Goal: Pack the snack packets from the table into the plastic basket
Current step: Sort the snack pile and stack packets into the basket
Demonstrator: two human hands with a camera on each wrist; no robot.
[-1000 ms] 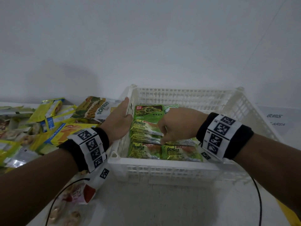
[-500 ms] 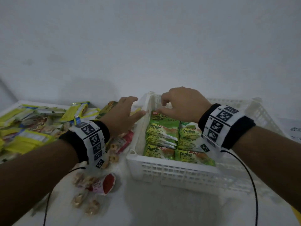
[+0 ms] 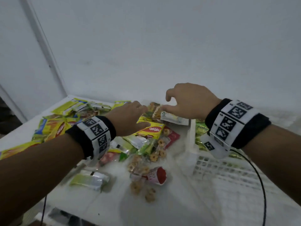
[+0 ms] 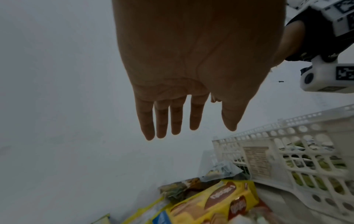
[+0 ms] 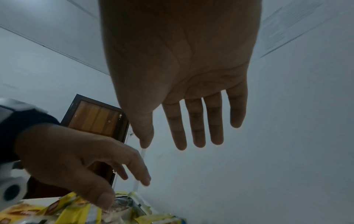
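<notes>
A heap of snack packets covers the white table (image 3: 171, 201) left of the white plastic basket (image 3: 211, 163) (image 4: 306, 136). Green Pandan packets (image 3: 202, 128) lie inside the basket. My left hand (image 3: 140, 108) (image 4: 184, 121) hovers open over a yellow Nabati packet (image 3: 151, 129) (image 4: 216, 201). My right hand (image 3: 169, 101) (image 5: 191, 133) hangs open just above a jackfruit chips packet (image 3: 162, 113) (image 4: 191, 186) beside the basket's left wall. Neither hand holds anything. The left hand (image 5: 76, 163) also shows in the right wrist view.
Clear bags of ring-shaped snacks with red ends (image 3: 146, 175) and a green-silver packet (image 3: 89, 178) lie near the front. More yellow packets (image 3: 53, 128) spread to the left. A white wall stands right behind the table. A black cable (image 3: 260, 185) hangs from my right wrist.
My right hand has left the basket and moved left over the packet pile. My left hand has let go of the basket's corner and reached forward. The view has swung left.
</notes>
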